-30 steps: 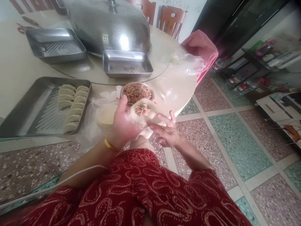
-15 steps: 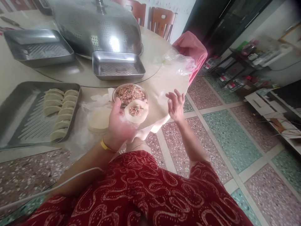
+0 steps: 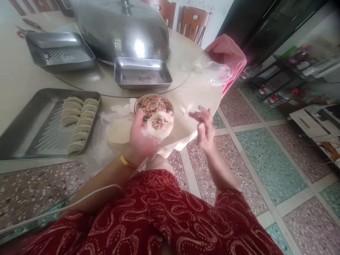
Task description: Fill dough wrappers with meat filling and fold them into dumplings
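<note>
From the head view, my left hand (image 3: 139, 136) sits near the middle of the frame, palm up, its grip a loose open cradle under a round dumpling wrapper (image 3: 160, 124) with a small heap of filling (image 3: 159, 123) at its centre. The wrapper lies flat on my fingers, just in front of the bowl of minced filling (image 3: 153, 105) on the table (image 3: 16, 81). My right hand (image 3: 204, 127) hovers to the right of the wrapper, apart from it, fingers loosely spread and holding nothing; the wrapper lies to its left, so the left hand is the one on it.

Left of my left hand a stack of plain wrappers (image 3: 119, 132) rests on clear plastic. At the left of the frame a steel tray (image 3: 32, 134) holds two rows of folded dumplings (image 3: 78, 122). Two more steel trays (image 3: 142, 72) in the upper part look bare inside, below a perforated metal dome cover (image 3: 122, 30). A plastic bag (image 3: 212, 71) lies at the table's far right edge.
</note>
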The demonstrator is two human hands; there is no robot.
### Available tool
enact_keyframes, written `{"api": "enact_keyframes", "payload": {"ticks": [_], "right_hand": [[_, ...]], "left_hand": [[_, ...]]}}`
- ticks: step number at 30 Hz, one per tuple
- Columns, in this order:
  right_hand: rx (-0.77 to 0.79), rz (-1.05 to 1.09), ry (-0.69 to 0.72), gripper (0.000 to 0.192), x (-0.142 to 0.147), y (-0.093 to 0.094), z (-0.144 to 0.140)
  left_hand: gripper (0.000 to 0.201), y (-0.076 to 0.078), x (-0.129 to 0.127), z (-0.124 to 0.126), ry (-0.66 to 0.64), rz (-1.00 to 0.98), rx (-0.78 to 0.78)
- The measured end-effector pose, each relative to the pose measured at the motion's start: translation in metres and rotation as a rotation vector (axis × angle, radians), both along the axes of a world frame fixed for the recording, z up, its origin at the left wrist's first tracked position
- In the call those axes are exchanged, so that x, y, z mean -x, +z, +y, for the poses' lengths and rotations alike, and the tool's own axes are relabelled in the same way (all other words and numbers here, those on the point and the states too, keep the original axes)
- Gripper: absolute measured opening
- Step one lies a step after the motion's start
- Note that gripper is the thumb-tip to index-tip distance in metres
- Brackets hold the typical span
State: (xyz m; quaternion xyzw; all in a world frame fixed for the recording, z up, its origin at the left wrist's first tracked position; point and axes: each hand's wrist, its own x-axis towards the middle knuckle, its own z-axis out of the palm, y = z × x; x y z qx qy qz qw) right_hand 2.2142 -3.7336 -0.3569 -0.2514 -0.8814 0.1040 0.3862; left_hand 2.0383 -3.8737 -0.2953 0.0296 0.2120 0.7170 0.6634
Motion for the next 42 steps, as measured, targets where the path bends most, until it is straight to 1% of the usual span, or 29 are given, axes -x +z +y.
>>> {"api": "enact_keyframes", "payload": {"ticks": [2,4,7,10,12,13,15,18,21,23,28,31,33,37,39,40,41,42], "right_hand": [[-0.084,0.037,0.068,0.066,0.005,0.0,-0.025],[-0.123,-0.005,0.11,0.063,0.01,-0.006,-0.042],[-0.126,-0.077,0.217,0.058,0.014,-0.022,-0.051],[-0.187,-0.117,0.313,0.056,0.014,-0.039,-0.058],[-0.229,-0.157,0.34,0.054,0.015,-0.043,-0.065],[-0.241,-0.168,0.349,0.054,0.016,-0.042,-0.069],[-0.244,-0.158,0.367,0.056,0.019,-0.031,-0.076],[-0.203,-0.121,0.333,0.065,0.03,-0.005,-0.083],[-0.187,-0.121,0.287,0.067,0.042,0.014,-0.088],[-0.23,-0.112,0.291,0.064,0.046,0.018,-0.091],[-0.366,-0.001,0.293,0.061,0.051,0.013,-0.097],[-0.382,-0.01,0.268,0.058,0.056,0.012,-0.098],[-0.379,-0.014,0.283,0.058,0.058,0.012,-0.099],[-0.324,0.088,0.357,0.056,0.05,0.012,-0.107],[-0.224,0.148,0.404,0.049,0.043,0.013,-0.113],[-0.119,0.186,0.442,0.045,0.04,0.014,-0.117],[0.035,0.232,0.497,0.039,0.038,0.015,-0.12],[0.233,0.283,0.566,0.033,0.037,0.016,-0.122]], "left_hand": [[0.074,0.006,-0.001,-0.002,-0.007,-0.01,0.018],[0.076,0.011,-0.003,-0.004,-0.003,-0.008,0.022],[0.075,0.013,-0.003,-0.006,-0.02,-0.003,-0.013],[0.077,0.01,-0.001,-0.008,-0.027,0.001,-0.04],[0.077,0.007,-0.001,-0.009,-0.006,0.012,-0.017],[0.075,0.006,-0.002,-0.01,-0.008,0.014,-0.004],[0.073,0.005,-0.004,-0.013,-0.04,0.01,0.016],[0.071,0.006,-0.009,-0.017,-0.112,-0.006,0.011],[0.071,0.007,-0.012,-0.021,-0.129,-0.01,-0.018],[0.071,0.006,-0.011,-0.021,-0.118,-0.013,-0.02],[0.067,0.001,-0.007,-0.017,-0.062,-0.024,-0.001],[0.065,-0.001,-0.006,-0.015,-0.056,-0.011,0.025],[0.067,-0.001,-0.005,-0.014,-0.042,-0.004,0.039],[0.074,-0.001,0.0,-0.012,0.036,0.043,0.009],[0.076,0.002,0.001,-0.012,0.101,0.066,-0.021],[0.076,0.004,0.001,-0.012,0.138,0.069,-0.024],[0.075,0.006,0.001,-0.012,0.169,0.071,-0.023],[0.074,0.007,0.0,-0.012,0.193,0.072,-0.018]]}}
